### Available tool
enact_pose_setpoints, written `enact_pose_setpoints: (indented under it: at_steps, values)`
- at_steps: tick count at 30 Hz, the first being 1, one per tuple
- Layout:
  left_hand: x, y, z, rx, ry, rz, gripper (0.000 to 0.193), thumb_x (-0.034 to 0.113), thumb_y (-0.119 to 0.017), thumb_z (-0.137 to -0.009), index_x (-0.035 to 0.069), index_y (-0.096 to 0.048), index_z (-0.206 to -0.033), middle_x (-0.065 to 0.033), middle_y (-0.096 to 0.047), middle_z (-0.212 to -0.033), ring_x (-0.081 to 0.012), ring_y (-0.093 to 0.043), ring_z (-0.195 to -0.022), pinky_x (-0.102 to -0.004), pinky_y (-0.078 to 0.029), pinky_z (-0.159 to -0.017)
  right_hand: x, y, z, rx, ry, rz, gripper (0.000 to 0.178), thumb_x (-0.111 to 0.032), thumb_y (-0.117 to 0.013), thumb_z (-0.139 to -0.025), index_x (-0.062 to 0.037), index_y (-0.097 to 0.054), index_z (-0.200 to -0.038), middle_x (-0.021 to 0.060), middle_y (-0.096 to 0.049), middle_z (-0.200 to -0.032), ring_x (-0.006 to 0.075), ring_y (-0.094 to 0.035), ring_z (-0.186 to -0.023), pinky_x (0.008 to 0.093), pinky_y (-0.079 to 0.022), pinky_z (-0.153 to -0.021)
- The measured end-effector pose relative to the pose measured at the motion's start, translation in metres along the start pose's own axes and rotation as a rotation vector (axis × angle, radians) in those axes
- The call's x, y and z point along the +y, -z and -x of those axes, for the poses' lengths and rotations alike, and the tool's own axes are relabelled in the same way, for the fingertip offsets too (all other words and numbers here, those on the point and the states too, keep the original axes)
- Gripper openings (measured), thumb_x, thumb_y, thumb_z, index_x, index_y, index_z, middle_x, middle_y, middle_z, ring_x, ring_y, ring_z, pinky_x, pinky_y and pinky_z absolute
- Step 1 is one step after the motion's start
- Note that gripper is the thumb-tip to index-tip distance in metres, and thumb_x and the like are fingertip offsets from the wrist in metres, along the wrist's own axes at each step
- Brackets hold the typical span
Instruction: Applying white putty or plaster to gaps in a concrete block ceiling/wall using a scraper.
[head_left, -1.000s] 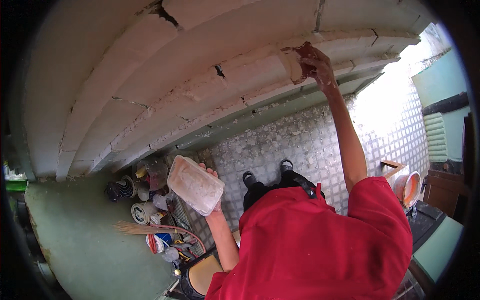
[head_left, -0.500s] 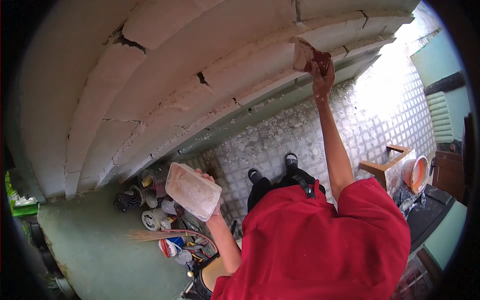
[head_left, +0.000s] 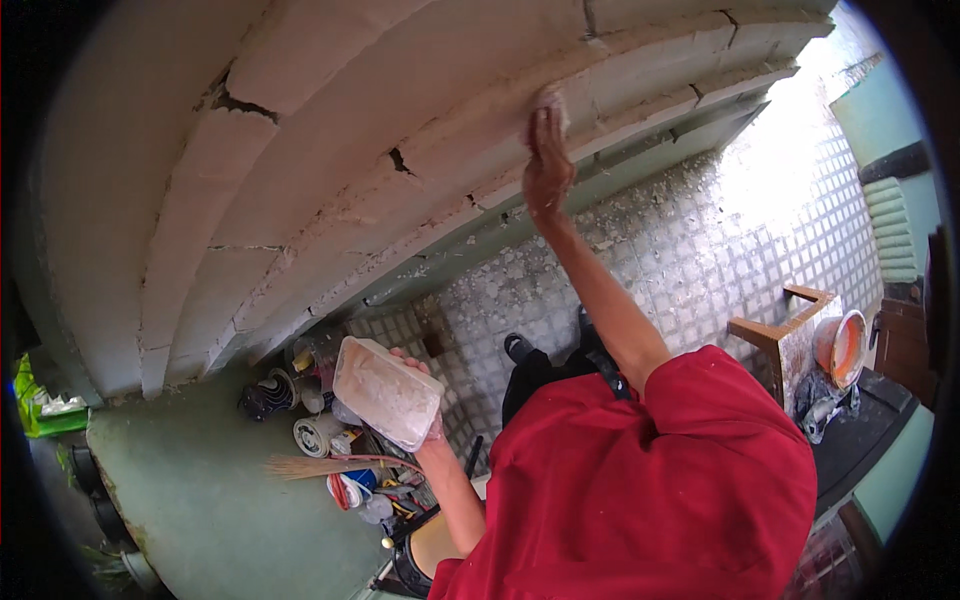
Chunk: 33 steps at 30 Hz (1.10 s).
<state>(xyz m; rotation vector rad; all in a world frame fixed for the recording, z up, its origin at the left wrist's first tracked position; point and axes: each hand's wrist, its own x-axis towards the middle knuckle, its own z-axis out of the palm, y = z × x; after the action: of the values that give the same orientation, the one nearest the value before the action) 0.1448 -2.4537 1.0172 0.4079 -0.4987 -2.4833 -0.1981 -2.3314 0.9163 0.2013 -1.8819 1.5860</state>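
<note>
My right hand [head_left: 548,182] is raised against the pale block wall [head_left: 450,110], closed round a reddish putty spreader [head_left: 552,105]. The spreader is seen almost edge-on and slightly blurred, its blade by a ledge of the wall. Lower and to the left, my left hand [head_left: 434,432] grips a white rectangular plastic tub [head_left: 424,424] from beneath and the side. Pale pinkish plaster [head_left: 382,388] lines the tub's inside. Dark cracks and gaps [head_left: 398,161] show between the blocks.
Buckets, a straw broom [head_left: 315,466] and tools crowd the floor left of the tub. To the right stand a wooden stool [head_left: 765,330] and an orange-lined bucket [head_left: 845,350] on a black surface. Whitish splashes dot the tiled floor [head_left: 640,260].
My right hand has swept left along the wall with the putty spreader, whose broad face has turned edge-on. The tub in my left hand has barely shifted.
</note>
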Motion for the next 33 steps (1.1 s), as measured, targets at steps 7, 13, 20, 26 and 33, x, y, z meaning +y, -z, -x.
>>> enact_pose_setpoints:
  at_steps: [7, 13, 20, 26, 33]
  values:
    - [-0.024, -0.003, 0.002, -0.064, 0.052, 0.050, 0.058, 0.036, -0.049, -0.098, 0.004, -0.032, -0.144, -0.0230, -0.042, -0.134, -0.0392, -0.049, -0.118, -0.0518, -0.041, -0.107, 0.009, 0.046, 0.007, -0.055, 0.066, -0.256, 0.047, 0.016, -0.039, -0.088, 0.0042, -0.054, -0.131, 0.0184, -0.058, -0.131, 0.0291, -0.054, -0.125, 0.0383, -0.046, -0.103]
    - [-0.030, -0.011, 0.003, -0.029, 0.074, 0.119, 0.059, 0.035, -0.049, -0.098, 0.004, -0.030, -0.144, -0.0231, -0.042, -0.133, -0.0384, -0.049, -0.118, -0.0518, -0.038, -0.109, 0.045, 0.076, -0.051, 0.081, 0.049, -0.126, 0.042, 0.011, -0.040, -0.091, 0.0039, -0.057, -0.129, 0.0172, -0.060, -0.130, 0.0276, -0.055, -0.124, 0.0363, -0.045, -0.103]
    - [-0.044, -0.010, 0.020, -0.089, 0.064, 0.035, 0.060, 0.035, -0.050, -0.097, 0.001, -0.030, -0.143, -0.0219, -0.042, -0.133, -0.0372, -0.049, -0.118, -0.0514, -0.037, -0.110, 0.036, 0.057, -0.019, -0.026, 0.195, -0.104, 0.044, 0.013, -0.042, -0.087, 0.0016, -0.062, -0.124, 0.0165, -0.063, -0.126, 0.0295, -0.055, -0.124, 0.0392, -0.043, -0.105]
    - [-0.049, -0.018, 0.032, -0.039, 0.057, 0.002, 0.060, 0.038, -0.047, -0.098, -0.001, -0.031, -0.142, -0.0220, -0.046, -0.129, -0.0363, -0.050, -0.117, -0.0494, -0.039, -0.109, 0.020, 0.073, 0.013, -0.145, -0.013, -0.238, 0.040, 0.012, -0.043, -0.089, 0.0022, -0.063, -0.122, 0.0166, -0.064, -0.123, 0.0258, -0.061, -0.116, 0.0366, -0.045, -0.104]
    - [-0.015, -0.007, 0.037, 0.000, 0.005, -0.070, 0.061, 0.036, -0.046, -0.099, -0.005, -0.031, -0.141, -0.0216, -0.051, -0.124, -0.0355, -0.055, -0.113, -0.0480, -0.042, -0.107, 0.052, 0.083, -0.041, 0.187, -0.111, -0.009, 0.034, 0.003, -0.045, -0.092, 0.0025, -0.064, -0.120, 0.0150, -0.069, -0.114, 0.0225, -0.068, -0.104, 0.0301, -0.052, -0.087]
